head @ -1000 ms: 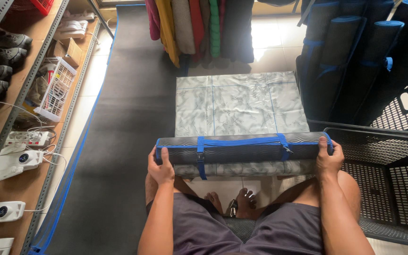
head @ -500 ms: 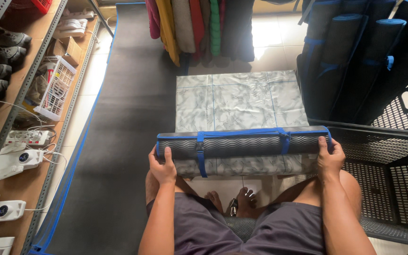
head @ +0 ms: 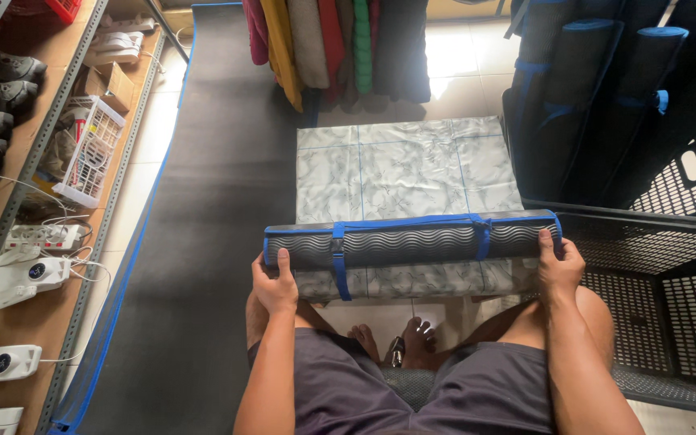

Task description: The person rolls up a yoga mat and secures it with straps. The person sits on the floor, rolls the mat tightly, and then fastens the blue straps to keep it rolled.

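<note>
A rolled dark grey mat [head: 412,242] with a wavy texture and blue edging lies crosswise at the near edge of a low marble-patterned table [head: 408,169]. Two blue straps wrap it, one near each end. My left hand [head: 274,286] grips the roll's left end, thumb on top. My right hand [head: 559,262] grips its right end. I sit with my knees under the table edge, feet visible below.
A long dark mat with blue edging [head: 203,201] lies unrolled on the floor at left. Shelves [head: 34,242] at far left hold shoes, a white basket and power strips. Rolled mats stand in a black mesh crate [head: 654,234] at right. Coloured fabrics [head: 340,44] hang behind the table.
The rolled mat has shifted slightly up and toward me on the table edge; both hands kept their grip on its ends.
</note>
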